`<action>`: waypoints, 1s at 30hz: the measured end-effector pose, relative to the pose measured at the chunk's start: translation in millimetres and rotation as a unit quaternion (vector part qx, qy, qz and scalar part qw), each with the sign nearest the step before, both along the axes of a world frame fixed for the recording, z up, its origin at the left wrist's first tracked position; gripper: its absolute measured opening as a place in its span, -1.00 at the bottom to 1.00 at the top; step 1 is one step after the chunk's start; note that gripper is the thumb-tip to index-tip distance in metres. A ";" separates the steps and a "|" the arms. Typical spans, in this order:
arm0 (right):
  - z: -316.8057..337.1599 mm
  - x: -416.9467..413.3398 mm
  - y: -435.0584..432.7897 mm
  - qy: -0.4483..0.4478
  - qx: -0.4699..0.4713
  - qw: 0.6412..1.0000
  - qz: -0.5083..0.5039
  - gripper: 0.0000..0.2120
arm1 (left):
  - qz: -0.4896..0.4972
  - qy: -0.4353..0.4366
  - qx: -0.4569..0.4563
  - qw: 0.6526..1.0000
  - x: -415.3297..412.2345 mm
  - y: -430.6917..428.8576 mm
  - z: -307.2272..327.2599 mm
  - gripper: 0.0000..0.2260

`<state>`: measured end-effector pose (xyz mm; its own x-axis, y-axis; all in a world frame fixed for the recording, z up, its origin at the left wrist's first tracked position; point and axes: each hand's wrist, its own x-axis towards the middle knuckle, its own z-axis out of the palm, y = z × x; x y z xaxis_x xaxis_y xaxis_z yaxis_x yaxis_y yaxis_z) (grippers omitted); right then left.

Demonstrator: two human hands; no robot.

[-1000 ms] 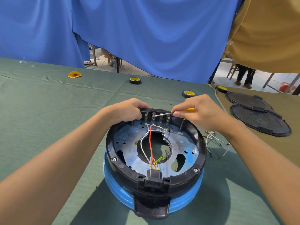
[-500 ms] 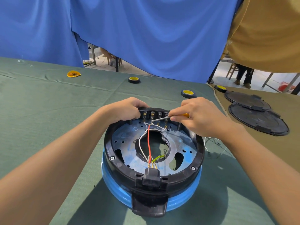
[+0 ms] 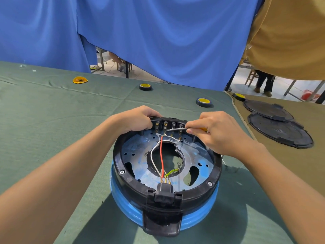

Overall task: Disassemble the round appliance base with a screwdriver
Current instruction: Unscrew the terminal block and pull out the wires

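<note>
L grip: left hand (image 3: 135, 118) is curled over the far rim of the base (image 3: 217, 166), fingers hooked by the terminal block (image 3: 168, 123). No change vs 1 s ago.

R grip: right hand (image 3: 221, 132) is pinched on the screwdriver (image 3: 176, 129), thumb and forefinger clamped where shaft meets handle. Changed: the hand has dropped toward the rim and the shaft, which sloped up to the right, now lies approx. level. Tip is at the second terminal from the left, just above the point where the wires (image 3: 161, 154) meet the block. Whether it is seated in a screw head: cannot tell, too small.

Base: centre of frame on the desk (image 3: 52, 120), underside up, blue shell below the black ring. Position unchanged.

Assessment: the move reads as re-aiming only, no loosening confirmed. Red and white leads are attached at both ends, and the rim screws (image 3: 121, 172) are in place lower left and lower right. Task looks early-stage; the terminal job appears to be the step in hand.

Risk: tip could slip onto the leads.
</note>
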<state>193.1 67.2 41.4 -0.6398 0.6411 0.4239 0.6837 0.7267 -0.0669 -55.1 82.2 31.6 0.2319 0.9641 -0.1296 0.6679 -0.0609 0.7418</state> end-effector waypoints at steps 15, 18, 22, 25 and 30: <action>14.3 -2.8 11.6 0.072 -0.206 0.976 0.027 -0.89 | 0.000 -0.004 0.009 1.000 -1.4 0.7 -2.0 -0.51; 11.7 -2.6 10.9 0.047 -0.178 0.983 0.024 -0.88 | 0.000 -0.005 0.008 1.000 -2.1 1.3 -2.3 -0.50; 11.1 -2.4 8.2 0.033 -0.145 0.989 0.009 -0.86 | 0.001 -0.005 0.009 1.000 -2.0 1.2 -3.1 -0.50; 11.3 -2.4 3.4 0.019 -0.120 0.993 0.010 -0.86 | 0.000 -0.006 0.005 1.000 -1.7 1.7 -2.7 -0.50; 10.0 -7.3 -2.4 -0.029 -0.081 0.996 0.009 -0.83 | 0.000 -0.001 0.005 1.000 -1.5 0.8 -1.8 -0.51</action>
